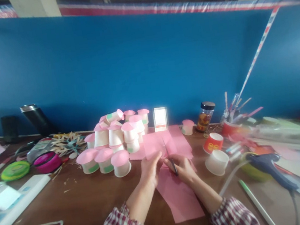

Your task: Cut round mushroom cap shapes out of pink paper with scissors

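Right hand (pixel 183 168) has its grip wrapped round the dark handle of the scissors (pixel 175 168), blades up against a pink sheet (pixel 154 146). Left hand (pixel 150 172) has that sheet's near edge pinched between thumb and fingers, just above the desk (pixel 107 206). More pink paper (pixel 182 202) lies under both hands. Pink-topped cups (pixel 120 160) are bunched to the left; a red cup (pixel 213 142), white cup (pixel 218 161) and glue gun (pixel 272 168) sit off right.

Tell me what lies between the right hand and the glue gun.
In the head view, a white cup and a pale, curved cord lie between the right hand and the glue gun.
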`<state>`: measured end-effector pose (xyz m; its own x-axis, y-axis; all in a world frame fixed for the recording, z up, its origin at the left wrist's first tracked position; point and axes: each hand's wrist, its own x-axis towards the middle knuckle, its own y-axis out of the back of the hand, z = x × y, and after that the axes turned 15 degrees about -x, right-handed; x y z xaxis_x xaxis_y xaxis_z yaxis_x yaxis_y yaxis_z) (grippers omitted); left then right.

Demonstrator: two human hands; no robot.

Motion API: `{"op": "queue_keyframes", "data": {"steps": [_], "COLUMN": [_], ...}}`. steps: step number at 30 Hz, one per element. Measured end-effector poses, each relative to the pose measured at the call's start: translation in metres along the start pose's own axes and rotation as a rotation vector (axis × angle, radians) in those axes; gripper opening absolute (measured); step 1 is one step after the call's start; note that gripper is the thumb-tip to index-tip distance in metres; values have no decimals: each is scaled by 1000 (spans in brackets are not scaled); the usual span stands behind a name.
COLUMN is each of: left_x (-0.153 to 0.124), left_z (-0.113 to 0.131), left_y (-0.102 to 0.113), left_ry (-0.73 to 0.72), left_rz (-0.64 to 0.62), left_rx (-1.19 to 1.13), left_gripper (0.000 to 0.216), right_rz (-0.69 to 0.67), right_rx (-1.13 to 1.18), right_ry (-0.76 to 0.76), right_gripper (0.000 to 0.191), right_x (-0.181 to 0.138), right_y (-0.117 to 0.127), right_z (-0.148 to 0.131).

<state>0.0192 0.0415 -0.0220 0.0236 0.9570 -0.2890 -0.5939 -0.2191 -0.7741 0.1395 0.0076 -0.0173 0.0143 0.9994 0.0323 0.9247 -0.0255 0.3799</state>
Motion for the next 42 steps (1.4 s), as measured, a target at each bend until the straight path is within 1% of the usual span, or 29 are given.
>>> {"op": "queue_keyframes", "data": {"steps": [4,7,10,15,20,23,27,29,33,37,40,42], "left_x": [3,5,7,9,7,6,7,7,5,3,6,10], "left_z": [-1,-1,0,0,0,0,-1,-2,-3,-1,-2,-5], "left_y": [2,4,6,5,2,1,5,7,5,3,7,11], "left_ry": [21,91,142,153,130,51,-38,-59,-98,-191,-258,-293], "left_rz": [13,21,52,53,106,118,106,89,127,145,148,129], "left_rx": [-82,-178,-226,-259,-252,-151,169,268,346,379,405,427], "left_gripper": [23,19,16,14,17,19,30,36,40,45,45,45], "right_rz": [-10,-20,-32,-37,-37,-23,-14,-10,-2,-17,-42,-60], "right_rx": [9,22,32,48,61,37,26,33,51,43,54,76], "right_ry": [4,27,26,19,-1,-19,-28,-30,-32,-28,-22,-11], "right_gripper": [31,31,30,32,37,39,38,36,35,37,40,40], "right_x": [1,1,2,2,1,1,0,0,0,0,0,0], "right_y": [0,-1,-2,-3,-3,-3,-3,-2,-2,-3,-4,-5], "right_z": [1,3,4,5,4,2,1,1,2,1,2,3]}}
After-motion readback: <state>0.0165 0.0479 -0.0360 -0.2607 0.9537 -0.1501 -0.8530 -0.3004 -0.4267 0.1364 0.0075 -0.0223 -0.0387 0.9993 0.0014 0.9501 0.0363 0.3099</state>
